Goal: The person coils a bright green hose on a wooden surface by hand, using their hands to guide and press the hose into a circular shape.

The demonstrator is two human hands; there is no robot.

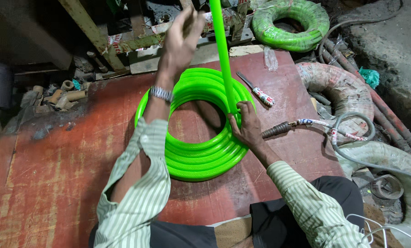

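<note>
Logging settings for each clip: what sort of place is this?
Probably a small hose workshop or store. A green hose coil lies on a worn red board, more wrapped coils are piled at the side, and a knife lies nearby.

We see a clear plastic wrapper (270,59) at the worktop's (54,174) far edge, and red-and-white printed tape (118,42) on the frame behind.

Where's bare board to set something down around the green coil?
Widest bare patch: red board left of the green hose coil, below the pipe fittings. A smaller patch lies between coil, knife and nozzle. The right edge is crowded with wrapped hose rolls.
</note>
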